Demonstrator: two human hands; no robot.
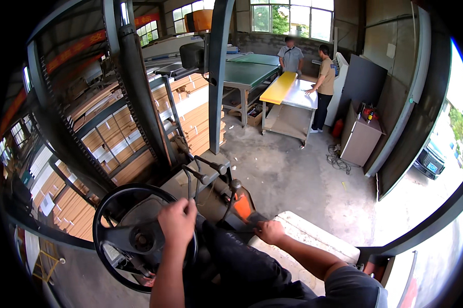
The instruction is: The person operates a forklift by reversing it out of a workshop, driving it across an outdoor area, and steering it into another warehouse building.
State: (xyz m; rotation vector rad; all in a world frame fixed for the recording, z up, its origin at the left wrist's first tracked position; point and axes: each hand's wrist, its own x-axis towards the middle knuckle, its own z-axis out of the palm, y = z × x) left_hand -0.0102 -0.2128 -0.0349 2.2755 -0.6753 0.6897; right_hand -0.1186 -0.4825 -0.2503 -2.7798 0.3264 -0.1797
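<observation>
From the seat of a forklift, I see a black steering wheel (99,226) at lower left. My left hand (177,222) is closed over the right side of its rim. Just beyond those fingers rise bent metal levers with dark knobs (203,178). My right hand (270,232) is closed around the end of a dark lever (253,219) beside the seat; the fingers partly hide its grip. Between both hands stands a thin lever with a round black knob (235,183), near an orange panel (243,205).
Ahead on the left, the forklift mast (139,92) stands before stacked wooden boards (198,115). Two people are at a wheeled table (288,115) bearing a yellow board (279,88). A green-topped table (249,72), a cabinet (362,138) and loose cable (339,158) lie beyond. A car (431,160) is outside the doorway.
</observation>
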